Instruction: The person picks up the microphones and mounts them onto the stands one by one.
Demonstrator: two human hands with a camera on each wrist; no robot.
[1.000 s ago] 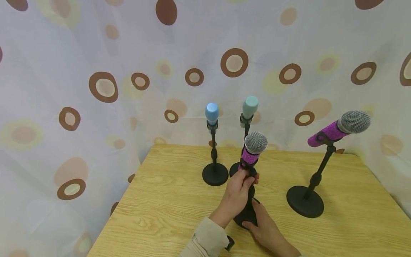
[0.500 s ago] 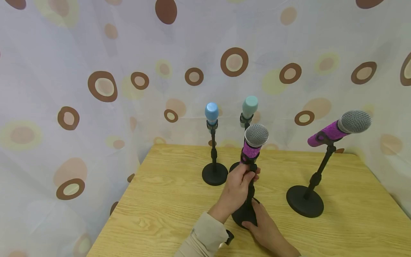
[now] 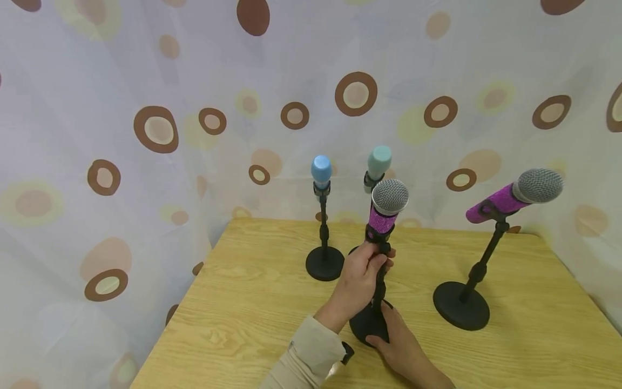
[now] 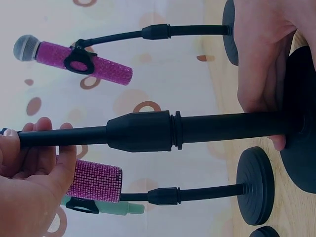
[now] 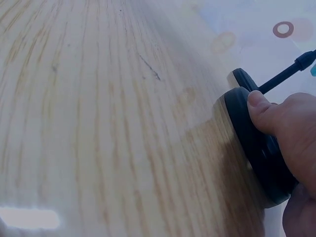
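Observation:
Near the front middle of the table stands a black microphone stand with a glittery purple microphone in its clip, silver mesh head up. My left hand grips the stand's thin upper pole just below the clip. In the left wrist view, fingers and thumb of that left hand curl round the pole above its thicker collar. Low down, my right hand holds the round black base. In the right wrist view, the right thumb presses on the edge of the base.
To the right stands another purple microphone on its stand. Behind are a blue microphone and a mint-green microphone, both on stands. A small black object lies beside the left sleeve. A patterned curtain hangs behind the wooden table.
My left hand has moved slightly upward with the upper pole, and the purple microphone sits higher. The base has shifted a little to the left; my right hand stays on it.

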